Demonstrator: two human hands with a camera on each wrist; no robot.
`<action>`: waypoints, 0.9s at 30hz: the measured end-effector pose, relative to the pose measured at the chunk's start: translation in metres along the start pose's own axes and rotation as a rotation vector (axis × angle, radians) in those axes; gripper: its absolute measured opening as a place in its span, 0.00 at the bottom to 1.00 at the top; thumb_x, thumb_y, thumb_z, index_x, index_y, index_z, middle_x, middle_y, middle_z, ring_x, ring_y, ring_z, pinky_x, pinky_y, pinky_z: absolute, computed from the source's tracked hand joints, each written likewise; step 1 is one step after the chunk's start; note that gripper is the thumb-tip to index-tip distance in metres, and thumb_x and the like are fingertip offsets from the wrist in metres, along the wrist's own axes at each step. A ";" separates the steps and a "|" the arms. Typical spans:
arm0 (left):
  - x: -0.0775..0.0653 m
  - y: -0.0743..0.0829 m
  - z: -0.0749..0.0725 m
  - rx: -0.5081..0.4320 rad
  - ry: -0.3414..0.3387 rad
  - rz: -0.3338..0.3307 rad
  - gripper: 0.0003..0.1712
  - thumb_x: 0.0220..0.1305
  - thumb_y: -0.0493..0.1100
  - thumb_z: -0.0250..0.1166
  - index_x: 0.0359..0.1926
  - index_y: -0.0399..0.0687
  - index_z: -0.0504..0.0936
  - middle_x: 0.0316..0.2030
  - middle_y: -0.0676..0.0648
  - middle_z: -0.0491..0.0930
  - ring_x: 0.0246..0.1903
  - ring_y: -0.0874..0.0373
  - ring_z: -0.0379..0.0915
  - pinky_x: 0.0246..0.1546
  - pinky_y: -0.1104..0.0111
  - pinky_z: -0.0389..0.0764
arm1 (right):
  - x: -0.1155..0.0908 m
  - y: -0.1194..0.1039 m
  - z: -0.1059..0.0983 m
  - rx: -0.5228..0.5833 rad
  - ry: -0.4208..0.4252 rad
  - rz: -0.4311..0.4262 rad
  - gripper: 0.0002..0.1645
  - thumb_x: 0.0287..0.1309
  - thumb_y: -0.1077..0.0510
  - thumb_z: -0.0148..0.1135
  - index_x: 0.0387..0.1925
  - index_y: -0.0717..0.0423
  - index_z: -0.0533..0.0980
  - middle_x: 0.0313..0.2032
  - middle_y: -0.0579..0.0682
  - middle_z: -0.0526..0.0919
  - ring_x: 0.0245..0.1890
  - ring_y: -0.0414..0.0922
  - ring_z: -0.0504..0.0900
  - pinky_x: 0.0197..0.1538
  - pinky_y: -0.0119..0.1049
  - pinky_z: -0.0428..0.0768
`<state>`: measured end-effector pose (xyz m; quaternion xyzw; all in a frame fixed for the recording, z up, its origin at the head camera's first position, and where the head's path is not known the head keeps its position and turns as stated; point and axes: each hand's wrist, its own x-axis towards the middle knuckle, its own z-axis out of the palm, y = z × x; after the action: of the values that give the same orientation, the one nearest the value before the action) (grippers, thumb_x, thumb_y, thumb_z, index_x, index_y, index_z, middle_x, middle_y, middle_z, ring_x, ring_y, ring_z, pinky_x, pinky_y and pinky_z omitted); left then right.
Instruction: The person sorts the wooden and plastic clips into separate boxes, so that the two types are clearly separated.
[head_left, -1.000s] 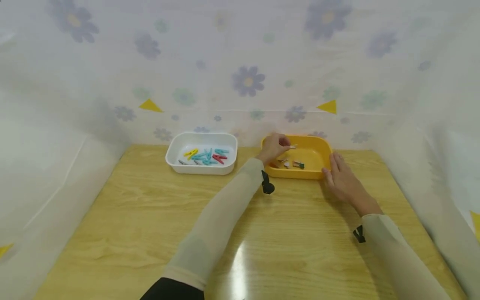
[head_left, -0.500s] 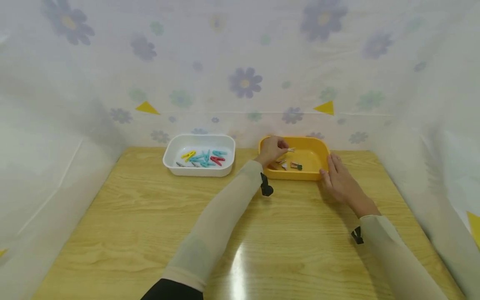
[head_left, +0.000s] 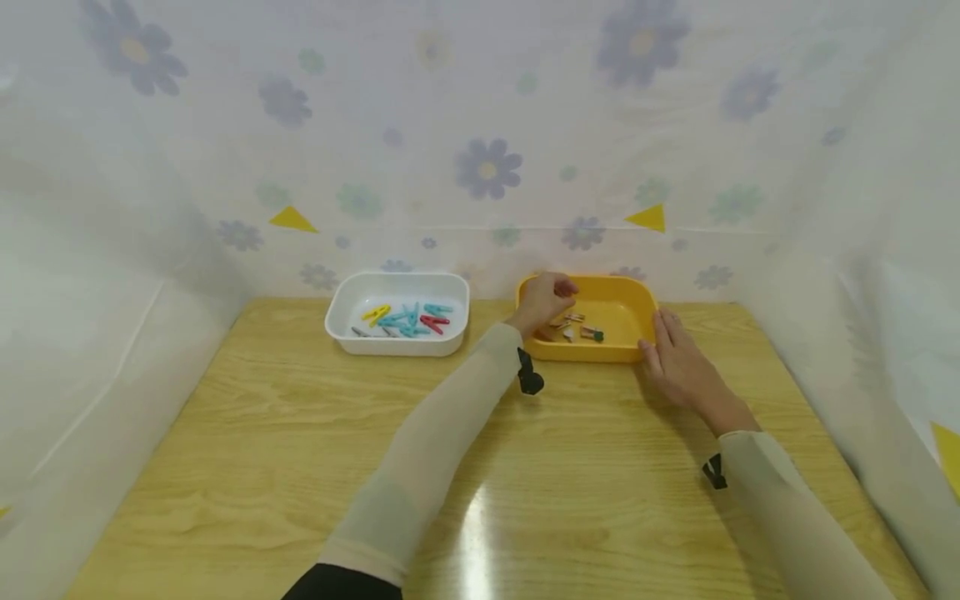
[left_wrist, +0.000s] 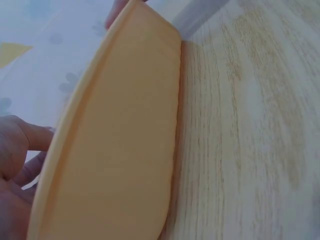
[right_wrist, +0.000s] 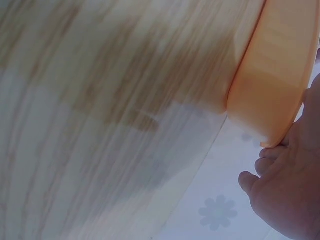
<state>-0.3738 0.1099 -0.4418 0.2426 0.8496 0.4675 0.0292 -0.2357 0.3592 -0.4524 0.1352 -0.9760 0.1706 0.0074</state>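
Note:
My left hand (head_left: 546, 298) is over the left part of the yellow tray (head_left: 622, 353), fingers loosely bent with nothing between them. Just below its fingertips, a small clothespin (head_left: 575, 317) lies on the tray floor. Near it are several more small clips, one a wooden clothespin with a dark green piece (head_left: 593, 334). My right hand (head_left: 681, 360) rests against the tray's right front corner, fingers straight along the side and thumb at the front wall. In the left wrist view, the tray wall (left_wrist: 115, 120) hides part of the left hand.
To the left stands a white tray (head_left: 397, 344) with several plastic clothespins, among them a yellow one (head_left: 377, 314), a red one (head_left: 434, 323) and light blue ones. Both trays sit at the back of the wooden table (head_left: 300, 450), close to a flowered sheet (head_left: 405, 167).
My left hand has let go of the clothespin it pinched, which now lies in the yellow tray. The right hand stays against the tray, and the view has shifted slightly.

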 end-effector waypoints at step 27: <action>-0.088 0.001 -0.075 0.024 0.037 0.167 0.15 0.80 0.48 0.57 0.55 0.47 0.84 0.49 0.46 0.86 0.44 0.60 0.79 0.45 0.67 0.80 | 0.009 0.046 -0.034 0.095 -0.038 -0.015 0.44 0.83 0.44 0.37 0.78 0.73 0.38 0.76 0.77 0.36 0.76 0.74 0.39 0.71 0.72 0.47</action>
<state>-0.3171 0.0129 -0.4142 0.3044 0.8322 0.4626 -0.0286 -0.2579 0.4101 -0.4349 0.1462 -0.9657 0.2140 -0.0163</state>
